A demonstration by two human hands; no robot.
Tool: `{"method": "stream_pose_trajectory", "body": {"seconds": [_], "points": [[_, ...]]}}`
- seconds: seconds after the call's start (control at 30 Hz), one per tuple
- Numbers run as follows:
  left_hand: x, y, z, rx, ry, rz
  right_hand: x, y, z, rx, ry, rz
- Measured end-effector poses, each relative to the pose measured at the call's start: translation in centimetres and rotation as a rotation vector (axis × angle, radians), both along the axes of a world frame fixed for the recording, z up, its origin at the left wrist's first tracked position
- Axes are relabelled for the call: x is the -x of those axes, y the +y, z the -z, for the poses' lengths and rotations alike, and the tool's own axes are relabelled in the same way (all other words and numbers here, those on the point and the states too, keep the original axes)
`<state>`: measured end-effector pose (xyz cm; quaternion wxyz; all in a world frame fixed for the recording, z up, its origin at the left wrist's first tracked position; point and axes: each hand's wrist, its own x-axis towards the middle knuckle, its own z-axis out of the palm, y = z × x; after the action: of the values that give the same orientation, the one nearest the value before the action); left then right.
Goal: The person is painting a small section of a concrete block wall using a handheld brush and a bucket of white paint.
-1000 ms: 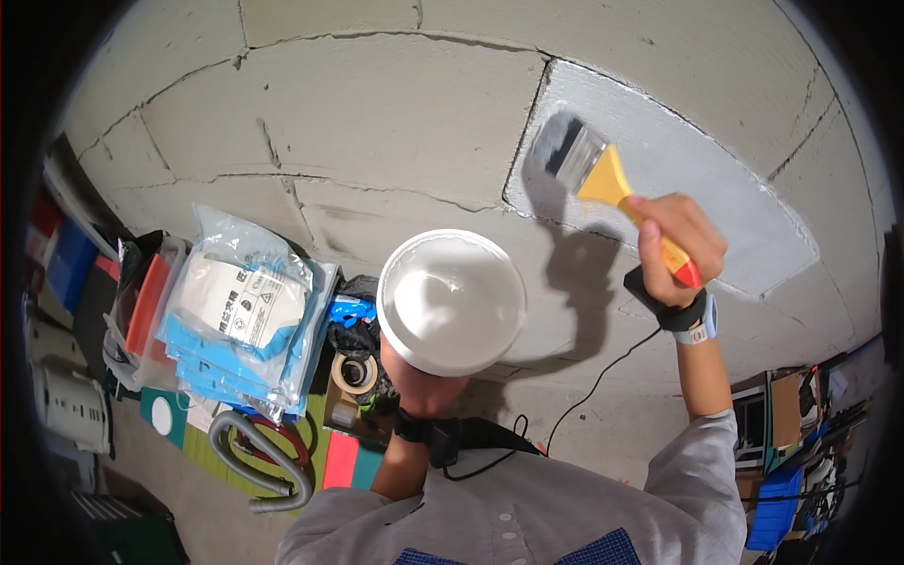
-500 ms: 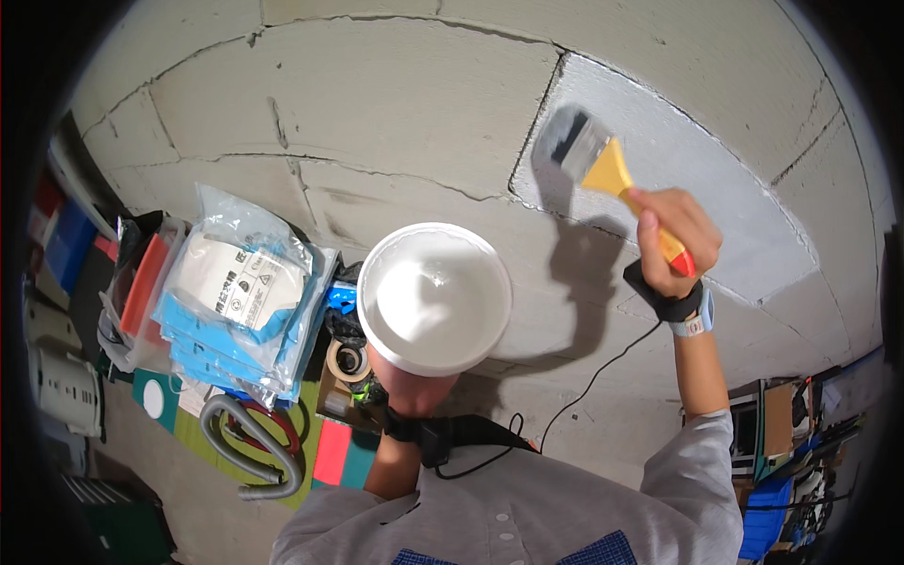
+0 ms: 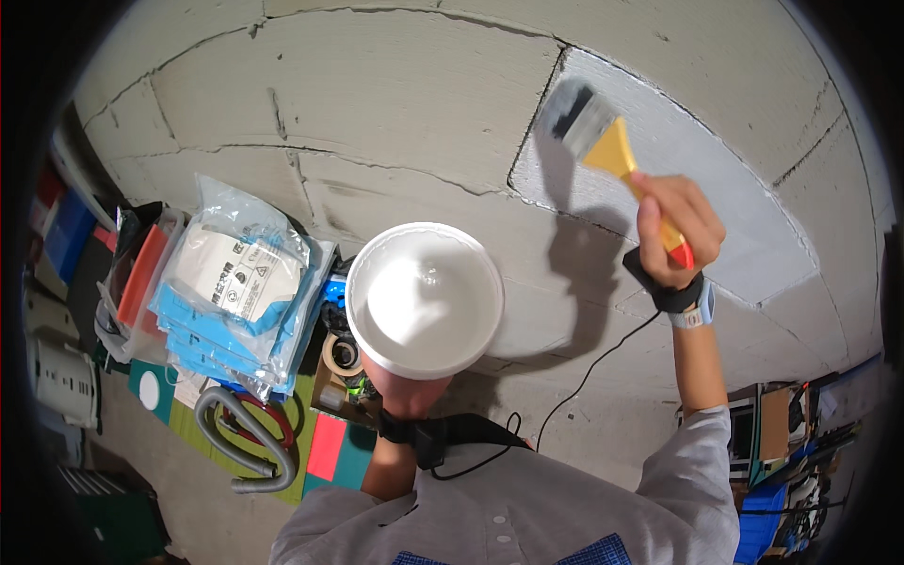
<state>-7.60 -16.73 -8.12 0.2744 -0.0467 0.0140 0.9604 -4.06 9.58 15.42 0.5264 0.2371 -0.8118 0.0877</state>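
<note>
My right hand (image 3: 680,229) is closed round the yellow, red-tipped handle of a wide paintbrush (image 3: 610,149). The brush's bristles lie against the upper left part of a whitened block (image 3: 687,169) in the wall, a little blurred. My left hand (image 3: 405,388) supports a round white tub (image 3: 354,325) in front of my chest; its fingers are hidden beneath. White paint (image 3: 424,301) shows inside the tub, with the light and a shadow on its surface.
Bare grey block wall (image 3: 377,85) surrounds the whitened block. To the left, blue-and-white plastic packages (image 3: 245,273), a grey hose (image 3: 212,433) and a roll of tape (image 3: 341,356) lie on a table. A thin black cable (image 3: 589,386) runs from my right wrist. Shelves (image 3: 777,424) stand at lower right.
The brush bristles have shifted slightly up on the whitened block, still near its left edge. The tub and my left hand sit slightly farther left in view.
</note>
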Motion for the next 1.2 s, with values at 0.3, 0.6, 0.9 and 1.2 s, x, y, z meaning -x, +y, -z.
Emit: {"method": "stream_pose_trajectory", "body": {"seconds": [0.3, 0.6, 0.9, 1.2], "points": [[-0.9, -0.7, -1.6, 0.033, 0.042, -0.019, -1.3, 0.5, 4.4, 0.06, -0.227, 0.051], [-0.5, -0.5, 0.1, 0.287, 0.289, -0.115, 0.1, -0.7, 1.8, 0.083, -0.003, 0.068], [-1.3, -1.2, -1.1, 0.037, 0.067, -0.042, -1.2, 0.1, 6.7, 0.047, -0.217, 0.032], [-1.7, -1.2, -1.1, 0.063, 0.03, -0.033, -0.6, -0.2, 8.4, 0.041, -0.194, 0.03]]}}
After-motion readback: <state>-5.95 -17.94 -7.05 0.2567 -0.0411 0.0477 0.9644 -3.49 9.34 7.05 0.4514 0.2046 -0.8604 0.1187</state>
